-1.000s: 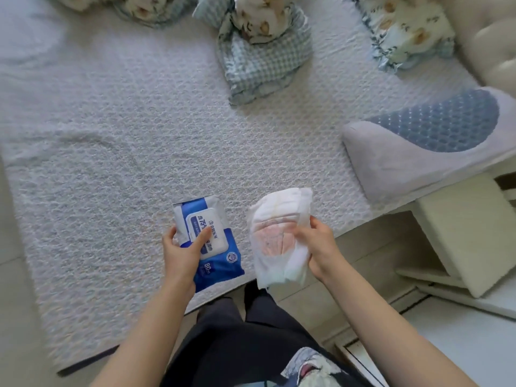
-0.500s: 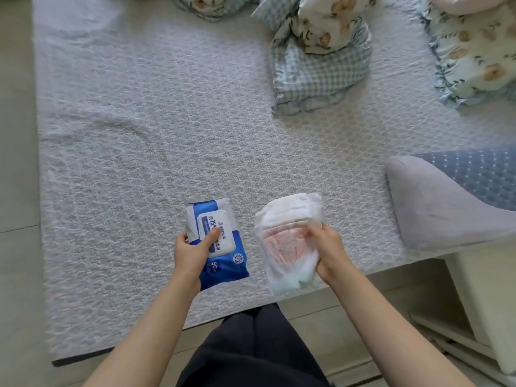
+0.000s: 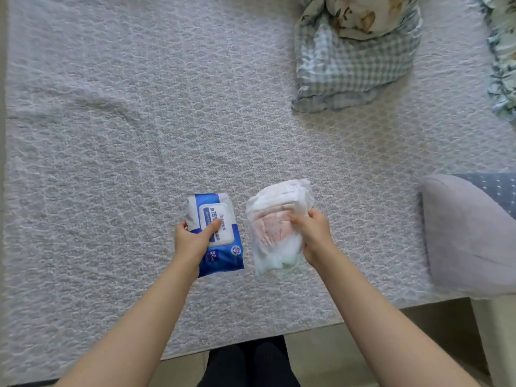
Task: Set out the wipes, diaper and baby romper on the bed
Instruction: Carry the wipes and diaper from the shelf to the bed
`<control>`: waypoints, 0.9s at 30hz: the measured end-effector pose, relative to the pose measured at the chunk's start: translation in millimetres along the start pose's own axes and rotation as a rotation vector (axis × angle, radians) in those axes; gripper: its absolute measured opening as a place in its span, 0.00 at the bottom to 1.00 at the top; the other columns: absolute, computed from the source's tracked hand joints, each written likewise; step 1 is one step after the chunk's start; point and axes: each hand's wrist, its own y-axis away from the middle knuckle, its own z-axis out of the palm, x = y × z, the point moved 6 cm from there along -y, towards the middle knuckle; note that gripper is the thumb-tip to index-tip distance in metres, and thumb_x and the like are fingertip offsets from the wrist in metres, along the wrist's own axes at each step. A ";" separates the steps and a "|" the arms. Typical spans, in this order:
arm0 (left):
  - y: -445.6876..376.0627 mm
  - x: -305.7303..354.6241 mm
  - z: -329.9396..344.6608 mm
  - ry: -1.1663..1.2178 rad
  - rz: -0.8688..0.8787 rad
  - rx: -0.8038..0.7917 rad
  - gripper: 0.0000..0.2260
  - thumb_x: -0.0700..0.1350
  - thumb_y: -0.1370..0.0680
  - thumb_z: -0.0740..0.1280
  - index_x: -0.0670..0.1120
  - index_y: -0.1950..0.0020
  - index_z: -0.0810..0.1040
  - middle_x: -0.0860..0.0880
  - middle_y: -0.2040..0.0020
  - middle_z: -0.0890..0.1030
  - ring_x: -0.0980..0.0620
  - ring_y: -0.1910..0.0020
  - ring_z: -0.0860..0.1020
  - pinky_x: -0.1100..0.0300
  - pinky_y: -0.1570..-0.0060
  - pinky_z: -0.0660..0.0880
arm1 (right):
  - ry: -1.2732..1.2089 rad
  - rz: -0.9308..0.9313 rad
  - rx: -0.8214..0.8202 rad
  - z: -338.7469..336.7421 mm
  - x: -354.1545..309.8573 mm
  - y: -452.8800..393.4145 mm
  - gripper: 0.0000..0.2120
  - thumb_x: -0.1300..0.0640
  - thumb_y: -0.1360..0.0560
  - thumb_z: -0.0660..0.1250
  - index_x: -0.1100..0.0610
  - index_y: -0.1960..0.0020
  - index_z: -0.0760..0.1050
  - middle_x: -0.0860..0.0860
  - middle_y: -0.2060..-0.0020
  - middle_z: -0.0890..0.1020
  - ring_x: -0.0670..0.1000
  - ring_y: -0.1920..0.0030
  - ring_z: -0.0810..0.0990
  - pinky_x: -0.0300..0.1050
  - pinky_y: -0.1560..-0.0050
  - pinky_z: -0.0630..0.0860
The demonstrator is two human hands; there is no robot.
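Note:
My left hand [image 3: 192,243] grips a blue and white pack of wipes [image 3: 220,233] by its left edge, thumb on the white lid. My right hand [image 3: 314,236] holds a folded white diaper [image 3: 275,227] with a pink patch, gripping its right side. Both items hover just above the near part of the bed [image 3: 139,135], which has a pale textured cover. A crumpled checked and floral cloth [image 3: 354,51], which may be the baby romper, lies at the far right of the bed.
A grey and blue pillow [image 3: 469,233] lies at the right edge of the bed. More floral fabric [image 3: 502,51] shows at the far right. The bed's near edge runs above my dark trousers [image 3: 248,364] and the tiled floor.
Both hands have moved forward over the bed with the wipes and diaper. The view has shifted so the bed fills more of the frame and the white furniture at right is nearly out.

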 end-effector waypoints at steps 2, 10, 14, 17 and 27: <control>-16.4 1.4 20.0 -0.003 0.001 -0.005 0.30 0.51 0.33 0.79 0.48 0.38 0.67 0.51 0.51 0.80 0.51 0.57 0.83 0.59 0.71 0.77 | -0.012 -0.003 0.016 -1.5 -3.4 -26.1 0.05 0.69 0.28 0.67 0.61 0.56 0.76 0.55 0.65 0.81 0.49 0.68 0.82 0.44 0.68 0.79; -83.6 22.7 105.2 -0.001 0.082 -0.045 0.33 0.51 0.33 0.79 0.48 0.33 0.68 0.50 0.45 0.80 0.53 0.56 0.83 0.59 0.68 0.78 | -0.128 -0.008 -0.010 -25.9 -31.7 -138.1 0.13 0.77 0.29 0.60 0.67 0.48 0.76 0.61 0.58 0.81 0.60 0.58 0.83 0.58 0.54 0.82; -115.4 38.8 143.3 0.011 0.125 -0.086 0.35 0.54 0.35 0.79 0.50 0.33 0.68 0.51 0.45 0.81 0.50 0.53 0.84 0.50 0.59 0.82 | -0.161 -0.043 -0.027 -40.7 -37.8 -191.2 0.13 0.77 0.29 0.60 0.64 0.54 0.77 0.59 0.61 0.81 0.57 0.63 0.83 0.56 0.58 0.83; -131.7 39.3 166.1 -0.027 0.171 -0.126 0.33 0.54 0.34 0.78 0.50 0.34 0.67 0.52 0.46 0.81 0.51 0.53 0.84 0.50 0.57 0.82 | -0.028 -0.005 0.018 -54.1 -23.6 -217.2 0.11 0.75 0.29 0.61 0.62 0.55 0.76 0.59 0.60 0.81 0.54 0.67 0.84 0.49 0.67 0.82; -142.8 30.0 172.5 -0.067 0.174 -0.178 0.31 0.56 0.36 0.79 0.53 0.39 0.69 0.52 0.47 0.83 0.52 0.57 0.85 0.49 0.61 0.83 | 0.190 -0.102 0.085 -65.4 -18.5 -232.9 0.08 0.62 0.28 0.70 0.55 0.51 0.75 0.52 0.57 0.82 0.50 0.61 0.84 0.40 0.70 0.78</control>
